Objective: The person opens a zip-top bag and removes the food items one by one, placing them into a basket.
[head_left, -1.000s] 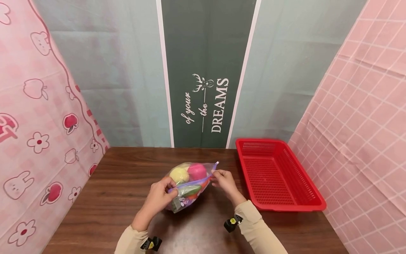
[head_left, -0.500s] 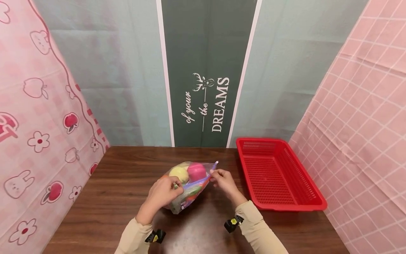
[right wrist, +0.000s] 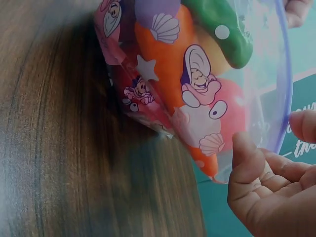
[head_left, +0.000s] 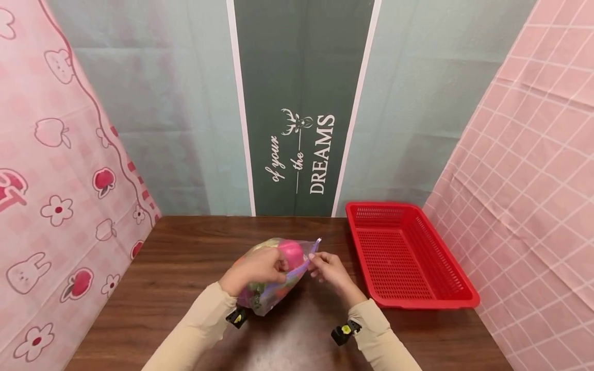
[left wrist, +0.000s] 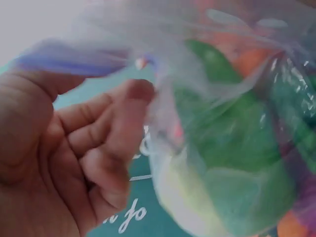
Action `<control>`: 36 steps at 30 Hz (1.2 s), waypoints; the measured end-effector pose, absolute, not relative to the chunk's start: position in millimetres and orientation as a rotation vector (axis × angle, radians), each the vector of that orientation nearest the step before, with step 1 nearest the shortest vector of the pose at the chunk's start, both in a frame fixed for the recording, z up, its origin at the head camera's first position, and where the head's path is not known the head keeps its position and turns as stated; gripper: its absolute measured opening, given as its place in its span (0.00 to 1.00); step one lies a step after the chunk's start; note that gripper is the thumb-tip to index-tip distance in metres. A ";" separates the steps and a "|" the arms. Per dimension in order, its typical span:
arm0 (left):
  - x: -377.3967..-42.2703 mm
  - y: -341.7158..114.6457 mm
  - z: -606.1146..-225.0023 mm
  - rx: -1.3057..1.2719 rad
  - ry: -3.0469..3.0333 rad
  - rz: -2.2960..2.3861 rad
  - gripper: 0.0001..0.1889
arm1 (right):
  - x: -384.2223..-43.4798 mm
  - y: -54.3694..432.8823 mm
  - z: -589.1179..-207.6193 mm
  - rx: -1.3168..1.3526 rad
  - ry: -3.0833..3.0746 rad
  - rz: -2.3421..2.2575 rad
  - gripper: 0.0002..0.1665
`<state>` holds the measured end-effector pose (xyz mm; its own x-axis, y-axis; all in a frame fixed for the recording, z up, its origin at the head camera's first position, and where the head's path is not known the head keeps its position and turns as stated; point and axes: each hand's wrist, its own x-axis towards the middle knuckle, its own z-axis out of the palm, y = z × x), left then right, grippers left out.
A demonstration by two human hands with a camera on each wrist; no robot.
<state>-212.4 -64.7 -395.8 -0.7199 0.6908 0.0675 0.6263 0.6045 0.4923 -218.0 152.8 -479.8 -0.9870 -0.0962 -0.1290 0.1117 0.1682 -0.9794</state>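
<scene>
A clear zip-lock bag (head_left: 263,304) with a purple zip strip lies tilted on the table, filled with colourful pieces that look like toy fruit and vegetables. Through the plastic show a pink round piece (head_left: 291,252), a green piece (left wrist: 232,148) and an orange carrot-like piece (right wrist: 165,54). Over the bag's top, my left hand (head_left: 260,268) pinches the zip strip near its middle, partly hiding the contents. My right hand (head_left: 330,269) pinches the bag's edge near the strip's right end. Cartoon shell prints cover the side facing the right wrist view.
To the right stands a red plastic basket (head_left: 465,293) with slotted walls. Dark wooden table (head_left: 153,309) surrounds the bag. Printed cloths (head_left: 297,77) hang behind and at both sides.
My left hand has moved rightward along the zip strip, over the bag, and now covers the yellow piece. The right hand stays nearly in place at the strip's right end.
</scene>
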 end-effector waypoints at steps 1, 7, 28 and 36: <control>-213.8 -61.8 -397.2 1.126 2.680 0.769 0.02 | -217.5 153.8 -480.3 0.017 2.274 -1.920 0.19; -215.4 -58.2 -403.0 1.076 2.695 0.867 0.06 | -215.5 157.3 -484.8 -0.042 2.259 -1.876 0.20; -204.8 -80.6 -382.0 0.871 3.099 0.966 0.06 | -194.1 174.1 -479.5 -0.163 2.240 -1.808 0.13; -204.8 -88.0 -369.9 0.736 3.217 0.908 0.04 | -178.0 177.1 -463.8 -0.150 2.315 -1.757 0.10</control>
